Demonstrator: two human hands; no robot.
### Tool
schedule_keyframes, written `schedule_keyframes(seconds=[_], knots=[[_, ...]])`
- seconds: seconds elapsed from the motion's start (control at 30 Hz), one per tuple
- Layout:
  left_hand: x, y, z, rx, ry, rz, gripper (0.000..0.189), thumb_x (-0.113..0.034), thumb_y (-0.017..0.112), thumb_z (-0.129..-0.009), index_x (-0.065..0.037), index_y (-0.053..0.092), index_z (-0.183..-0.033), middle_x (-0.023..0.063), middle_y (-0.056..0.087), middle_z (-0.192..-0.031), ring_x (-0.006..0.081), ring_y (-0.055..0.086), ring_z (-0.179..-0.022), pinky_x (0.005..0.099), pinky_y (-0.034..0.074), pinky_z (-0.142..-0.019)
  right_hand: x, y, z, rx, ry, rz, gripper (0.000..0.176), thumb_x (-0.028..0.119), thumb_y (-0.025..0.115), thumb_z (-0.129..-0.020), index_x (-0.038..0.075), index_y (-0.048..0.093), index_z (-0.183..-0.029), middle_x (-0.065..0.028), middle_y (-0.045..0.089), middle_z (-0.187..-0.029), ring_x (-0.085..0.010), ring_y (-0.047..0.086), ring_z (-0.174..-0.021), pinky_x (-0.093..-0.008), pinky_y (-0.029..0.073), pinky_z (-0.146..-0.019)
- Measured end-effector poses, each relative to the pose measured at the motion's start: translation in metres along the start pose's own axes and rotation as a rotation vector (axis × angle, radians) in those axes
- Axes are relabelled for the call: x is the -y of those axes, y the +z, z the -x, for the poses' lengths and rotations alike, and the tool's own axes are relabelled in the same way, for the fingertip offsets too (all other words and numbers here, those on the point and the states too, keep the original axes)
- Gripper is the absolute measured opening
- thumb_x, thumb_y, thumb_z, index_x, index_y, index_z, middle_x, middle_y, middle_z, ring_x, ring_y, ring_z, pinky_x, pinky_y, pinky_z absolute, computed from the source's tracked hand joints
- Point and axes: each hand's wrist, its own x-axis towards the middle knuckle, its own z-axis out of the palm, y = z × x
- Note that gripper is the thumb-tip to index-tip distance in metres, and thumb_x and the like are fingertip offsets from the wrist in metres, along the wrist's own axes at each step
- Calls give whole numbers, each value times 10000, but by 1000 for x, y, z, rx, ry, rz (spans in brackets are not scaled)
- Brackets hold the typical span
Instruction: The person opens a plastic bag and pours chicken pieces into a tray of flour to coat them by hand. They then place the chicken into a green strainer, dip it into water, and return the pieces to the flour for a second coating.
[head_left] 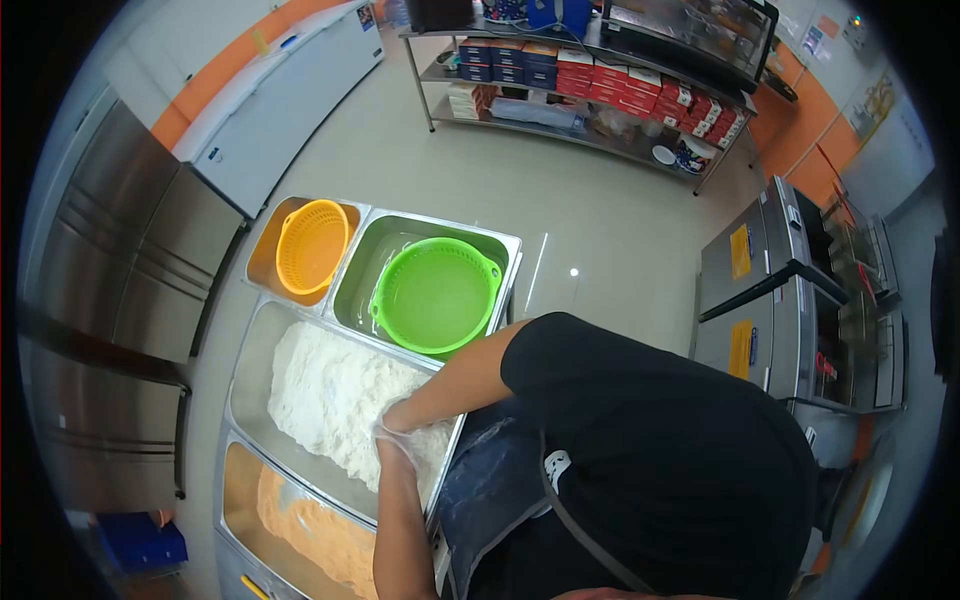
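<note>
A steel tray (240, 372) holds a heap of white flour-like powder (335, 395). Both of my hands are together at the tray's right side, down in the powder. My right hand (402, 416) comes in from the upper right; my left hand (395, 455) reaches up from below, and thin clear plastic shows at the wrists. The fingers of both hands are hidden, so what they hold cannot be made out. Just beyond, a green basket (435, 295) sits in a steel basin (510, 245). Below the powder lies a tray of orange-tinted powder (310, 530).
An orange basket (313, 247) stands in a smaller basin at the upper left. Beyond are a white chest freezer (285, 100) and a steel shelf (600, 140) with red and blue boxes. Steel doors (140, 270) line the left; steel appliances (740, 300) stand at the right.
</note>
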Motion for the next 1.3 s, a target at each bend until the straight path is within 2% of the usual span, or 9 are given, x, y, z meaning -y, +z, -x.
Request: schedule_keyframes(seconds=[0.3,0.37,0.5,0.57,0.8,1.0,1.17,1.23,1.3], knots=[[-56,65,93,-1,194,146,492,-380,388,-864,-10,467,-1179,150,522,-1147,255,532,-1019,352,434,-859,9,-83,85,-308,-216,-460,330,269,535,-766,29,648,-962,-177,615,-1026,-324,574,-920,-413,437,-795],[-51,44,86,-301,118,-430,474,-363,397,-842,-14,480,-1152,151,524,-1139,243,530,-1024,348,426,-859,9,-94,99,-79,-216,-113,334,264,528,-774,3,639,-951,-182,616,-1008,-328,577,-906,-397,445,-777],[-64,73,120,-226,-128,-634,460,-348,392,-845,-15,486,-1147,152,530,-1133,248,524,-1026,360,397,-885,-10,-83,43,256,-536,169,343,258,526,-770,-19,630,-945,-178,619,-973,-313,581,-900,-392,446,-776],[-63,77,109,-551,-155,-546,436,-341,390,-861,-27,497,-1144,152,548,-1105,256,547,-980,369,429,-833,-13,-68,29,237,-402,162,343,256,526,-769,-19,629,-945,-177,619,-969,-310,581,-898,-391,446,-776],[-27,41,41,-147,20,-22,461,-351,377,-875,-16,481,-1174,156,549,-1112,259,545,-996,384,443,-815,13,-1,-5,78,-50,56,341,252,528,-767,-20,629,-945,-174,619,-954,-302,583,-890,-386,448,-776],[-40,56,50,-146,101,87,462,-330,366,-899,15,464,-1191,149,559,-1085,255,563,-970,377,476,-763,0,-33,23,-281,-39,-363,340,249,530,-765,-21,629,-945,-172,618,-942,-296,585,-883,-381,449,-776],[-60,69,88,-291,370,-209,484,-314,474,-896,74,435,-1183,152,562,-1044,225,577,-885,317,480,-735,2,-91,76,-371,-132,-440,329,259,538,-775,-16,634,-928,-162,617,-918,-273,589,-848,-366,456,-768],[-70,75,107,-421,458,-516,369,-152,498,-880,27,446,-1199,111,560,-1063,178,546,-874,289,453,-735,-5,-90,62,-490,-317,82,220,177,522,-742,48,661,-853,-166,633,-868,-286,609,-772,-376,467,-692],[-62,29,82,-239,548,-407,386,-62,489,-863,24,417,-1233,117,538,-1108,170,525,-938,279,434,-785,6,-108,100,-592,-290,4,200,187,518,-750,72,668,-814,-172,628,-854,-312,604,-778,-395,463,-695]])
